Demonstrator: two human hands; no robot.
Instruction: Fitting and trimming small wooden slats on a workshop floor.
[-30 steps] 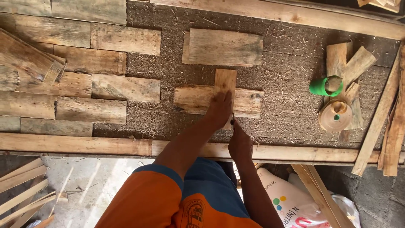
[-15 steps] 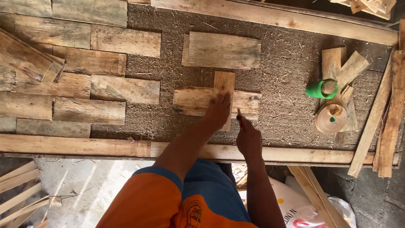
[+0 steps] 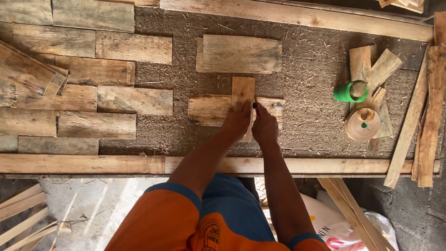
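Firmly press the left hand point(image 3: 237, 122), spread flat and uncurled, onto the short wooden block point(image 3: 243, 89), laid crosswise on the longer plank point(image 3: 208, 110) directly under the palm. Keep the right hand point(image 3: 265, 128), pinched shut on a thin dark stick point(image 3: 254, 105), tight against the block's right edge, just beside the left fingertips. Probably best: hold the block steady and run the stick along the edge without nudging it.

Beyond the fingertips, another plank point(image 3: 239, 53) on the coarse fibrous bed point(image 3: 306, 93). Well right of the grip, a green cup point(image 3: 344, 93) and a round wooden disc point(image 3: 361, 124) among offcuts. Back toward the wrists, a long batten point(image 3: 83, 163) to lean over. Apparently no obstruction at the block itself.
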